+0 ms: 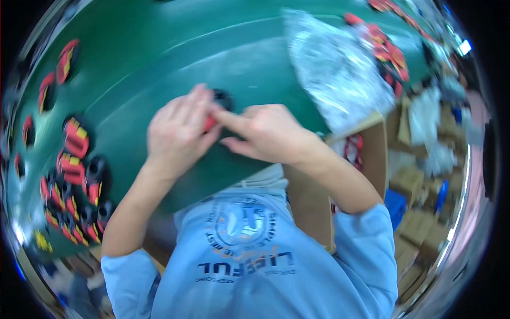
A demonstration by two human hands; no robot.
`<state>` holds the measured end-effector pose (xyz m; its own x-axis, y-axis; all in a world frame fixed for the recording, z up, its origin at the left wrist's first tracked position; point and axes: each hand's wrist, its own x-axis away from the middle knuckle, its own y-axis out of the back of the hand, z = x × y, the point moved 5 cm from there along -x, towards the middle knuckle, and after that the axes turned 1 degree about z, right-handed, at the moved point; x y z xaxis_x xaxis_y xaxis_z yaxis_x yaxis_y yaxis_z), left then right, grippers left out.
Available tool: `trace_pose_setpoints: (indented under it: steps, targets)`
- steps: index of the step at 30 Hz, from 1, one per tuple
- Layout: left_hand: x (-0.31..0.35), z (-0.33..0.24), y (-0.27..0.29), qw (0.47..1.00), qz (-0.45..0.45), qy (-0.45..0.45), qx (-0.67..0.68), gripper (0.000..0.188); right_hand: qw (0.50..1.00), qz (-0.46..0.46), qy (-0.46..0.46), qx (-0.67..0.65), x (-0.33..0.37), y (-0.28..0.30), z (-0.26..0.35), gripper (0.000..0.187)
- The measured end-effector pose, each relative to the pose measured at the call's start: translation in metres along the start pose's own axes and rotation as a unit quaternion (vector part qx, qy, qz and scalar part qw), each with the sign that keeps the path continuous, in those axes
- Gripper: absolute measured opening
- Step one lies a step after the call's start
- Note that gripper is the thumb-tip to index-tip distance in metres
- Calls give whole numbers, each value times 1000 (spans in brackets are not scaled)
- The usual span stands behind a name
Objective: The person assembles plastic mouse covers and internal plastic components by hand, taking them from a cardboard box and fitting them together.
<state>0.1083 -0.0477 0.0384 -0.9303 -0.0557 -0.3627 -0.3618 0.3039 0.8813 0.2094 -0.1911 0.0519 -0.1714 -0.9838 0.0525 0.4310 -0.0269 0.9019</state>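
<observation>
Over the green work surface (249, 64), both my hands come together at a small red and black piece (210, 123), mostly covered by fingers and blurred. My left hand (178, 125) is closed round it, fingers stretched up along its side. From the right, my right hand (271, 133) meets the piece with its index finger laid against it; the thumb sits lower, with a gap, and the other fingers are curled. Similar red, black and yellow pieces, shaped like small sandals, lie in a cluster (76, 136) to the left.
A crumpled clear plastic bag (340, 69) lies to the right, with more red and black pieces (385, 48) beyond it. An open cardboard box (311, 207) stands against the near edge, red items inside. Several cartons (419, 223) and a blue bin (394, 208) fill the right side.
</observation>
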Motion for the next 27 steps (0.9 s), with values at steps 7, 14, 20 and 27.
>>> trace_pose_setpoints:
  steps: [7, 14, 20, 27]
  targets:
    - [5, 3, -22, 998, -22, -56, 23, 69, 962, -248, -15, -111, 45, -33, -10, 73]
    - [8, 4, -8, 1000, 3, -18, 22, 68, 677, -533, -491, -127, 305, -79, -149, 15]
    - [1, 6, -15, 999, 21, -39, -12, 67, 735, -88, -664, -109, 424, -176, -192, 45]
    - [3, 6, -8, 999, 1, -31, -20, 69, 693, -44, -720, 10, 420, -206, -212, 50]
